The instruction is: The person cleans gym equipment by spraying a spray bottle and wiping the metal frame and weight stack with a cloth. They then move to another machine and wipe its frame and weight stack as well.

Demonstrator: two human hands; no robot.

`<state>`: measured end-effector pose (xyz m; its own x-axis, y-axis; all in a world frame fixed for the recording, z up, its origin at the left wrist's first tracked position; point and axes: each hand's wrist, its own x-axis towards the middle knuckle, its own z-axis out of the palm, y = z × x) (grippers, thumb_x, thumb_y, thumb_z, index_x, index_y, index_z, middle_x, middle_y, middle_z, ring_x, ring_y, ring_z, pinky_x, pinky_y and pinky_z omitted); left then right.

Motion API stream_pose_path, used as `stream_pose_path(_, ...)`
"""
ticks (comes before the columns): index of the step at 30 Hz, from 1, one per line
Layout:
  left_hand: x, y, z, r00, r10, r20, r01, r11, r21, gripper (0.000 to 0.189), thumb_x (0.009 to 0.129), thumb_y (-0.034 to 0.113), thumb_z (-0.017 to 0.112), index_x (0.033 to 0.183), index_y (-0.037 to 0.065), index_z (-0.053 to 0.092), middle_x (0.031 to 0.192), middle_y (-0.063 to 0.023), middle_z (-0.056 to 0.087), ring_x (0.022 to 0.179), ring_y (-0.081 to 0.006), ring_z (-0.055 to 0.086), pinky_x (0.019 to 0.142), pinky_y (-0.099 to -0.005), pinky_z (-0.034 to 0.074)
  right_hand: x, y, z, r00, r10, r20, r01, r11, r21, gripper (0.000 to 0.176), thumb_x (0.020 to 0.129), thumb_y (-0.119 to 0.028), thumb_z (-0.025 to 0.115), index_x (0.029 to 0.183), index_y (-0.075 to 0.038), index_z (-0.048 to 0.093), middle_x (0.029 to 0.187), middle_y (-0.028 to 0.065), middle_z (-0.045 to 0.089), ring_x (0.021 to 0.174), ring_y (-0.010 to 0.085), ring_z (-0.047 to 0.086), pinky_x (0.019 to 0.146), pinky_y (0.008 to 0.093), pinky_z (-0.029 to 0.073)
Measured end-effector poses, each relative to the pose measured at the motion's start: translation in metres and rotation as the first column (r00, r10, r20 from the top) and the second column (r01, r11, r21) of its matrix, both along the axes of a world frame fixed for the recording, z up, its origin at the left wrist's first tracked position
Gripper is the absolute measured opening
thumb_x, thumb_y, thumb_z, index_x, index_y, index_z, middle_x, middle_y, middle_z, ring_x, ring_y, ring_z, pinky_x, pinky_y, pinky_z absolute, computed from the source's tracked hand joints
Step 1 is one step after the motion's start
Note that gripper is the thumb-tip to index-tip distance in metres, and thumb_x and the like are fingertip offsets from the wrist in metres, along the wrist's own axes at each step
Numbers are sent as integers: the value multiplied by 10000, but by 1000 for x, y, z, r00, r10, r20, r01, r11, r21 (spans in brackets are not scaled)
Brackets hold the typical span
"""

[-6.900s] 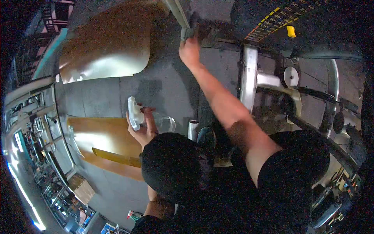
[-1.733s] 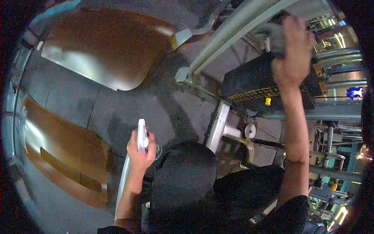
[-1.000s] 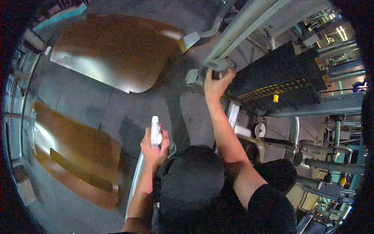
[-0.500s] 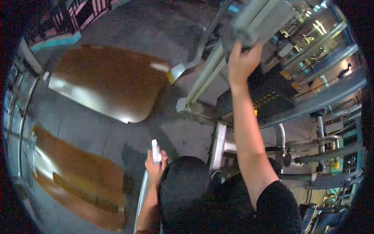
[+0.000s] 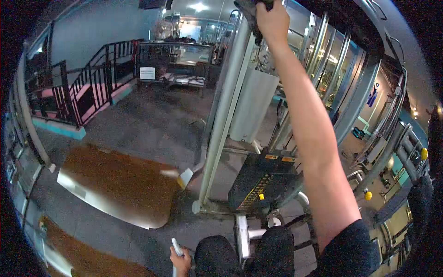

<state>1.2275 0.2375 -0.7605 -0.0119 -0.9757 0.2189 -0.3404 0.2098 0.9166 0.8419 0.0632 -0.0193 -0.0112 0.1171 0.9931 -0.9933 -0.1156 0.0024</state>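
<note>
My right hand [image 5: 274,23] reaches high at the top of the view, its fingers closed on a dark cloth-like piece [image 5: 251,17] beside the upper end of a pale upright post [image 5: 226,106]. My left hand [image 5: 181,261] is low at the bottom edge, its fingers wrapped round a slim white object [image 5: 176,247] that sticks up above the fist; I cannot tell its kind. Below the raised arm stands a black weight stack [image 5: 258,182] with a yellow pin [image 5: 261,196]. My knees in dark trousers straddle a silver frame bar [image 5: 242,237].
Brown boards [image 5: 120,184] with shiny edges lie on the dark floor at left. Black stair railings [image 5: 87,87] and a shelf unit [image 5: 184,69] stand behind. A grey cylinder [image 5: 254,104] and metal guide rods [image 5: 318,51] are near the post. More gym machines [image 5: 401,152] fill the right side.
The view has tilted up, showing railings, shelf and ceiling lights. My right hand has risen with the dark piece along the post; my left hand sits lower in view, still round the white object.
</note>
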Motion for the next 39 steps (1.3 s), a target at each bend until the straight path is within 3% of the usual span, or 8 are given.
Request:
stream_pose_path(7, 1, -1, -2, 999, 25, -41, -22, 998, 64, 399, 828, 213, 672, 1094, -76, 604, 833, -280, 683, 789, -457, 704, 685, -512, 534, 6, -6, 16, 996, -48, -71, 38, 990, -137, 334, 892, -245, 645, 1047, 51, 631, 1013, 312, 668, 976, 494, 636, 847, 539, 504)
stream_pose_path(9, 2, 2, 22, 995, 18, -94, -6, 992, 127, 586, 866, 199, 734, 1307, -128, 530, 968, -206, 725, 905, -292, 726, 811, -413, 568, 12, -5, -29, 997, -73, -24, 69, 991, -113, 322, 890, -208, 654, 1060, 65, 628, 1001, 311, 653, 942, 496, 628, 833, 541, 502)
stream_pose_path(17, 1, -1, 43, 995, 2, -102, 12, 990, 139, 273, 943, 172, 718, 1127, -19, 653, 896, -88, 739, 848, -169, 709, 772, -318, 553, 43, -6, -440, 948, -267, 175, 253, 963, 98, 374, 860, -47, 691, 1187, 82, 562, 1048, 279, 580, 975, 491, 571, 850, 508, 467)
stream_pose_path(19, 3, 0, 36, 971, -50, -232, 73, 993, 88, 271, 962, 188, 710, 1145, 0, 641, 887, -63, 745, 811, -132, 686, 747, -279, 527, 57, 9, -547, 939, -19, 345, -82, 957, 277, 465, 790, -96, 681, 1202, 54, 526, 1230, 337, 507, 1173, 524, 480, 1012, 537, 416)
stream_pose_path(21, 9, 0, 28, 988, -64, -142, 76, 994, 84, 294, 978, 201, 693, 1190, 9, 625, 880, -41, 746, 764, -90, 641, 722, -246, 491, 75, 28, -648, 911, -110, 397, -62, 916, 396, 409, 781, -86, 657, 1127, 88, 527, 1252, 332, 515, 1120, 523, 511, 959, 526, 437)
stream_pose_path(28, 11, 1, 36, 961, -43, -273, 93, 981, 173, 306, 947, 142, 684, 1187, -26, 597, 907, -81, 747, 788, -106, 624, 762, -265, 494, 76, 56, -836, 800, -336, 497, -267, 542, 797, 567, 851, -132, 685, 1334, 89, 487, 1278, 321, 537, 1224, 496, 515, 1096, 525, 417)
stream_pose_path(33, 16, -7, 32, 961, -46, -273, 111, 967, 231, 297, 946, 122, 685, 1181, -33, 590, 903, -99, 747, 807, -111, 648, 756, -257, 495, 71, 53, -778, 827, -219, 518, -273, 650, 709, 452, 856, -127, 686, 1238, 64, 537, 1195, 304, 574, 1125, 487, 559, 983, 530, 459)
stream_pose_path(39, 9, -2, 39, 945, -60, -321, 102, 988, 117, 288, 965, 152, 677, 1195, -7, 608, 889, -82, 744, 644, -71, 575, 604, -233, 445, 63, 36, -551, 932, 104, 347, -240, 895, 375, 363, 827, -47, 703, 1148, 57, 568, 1058, 255, 616, 1010, 485, 585, 871, 509, 475)
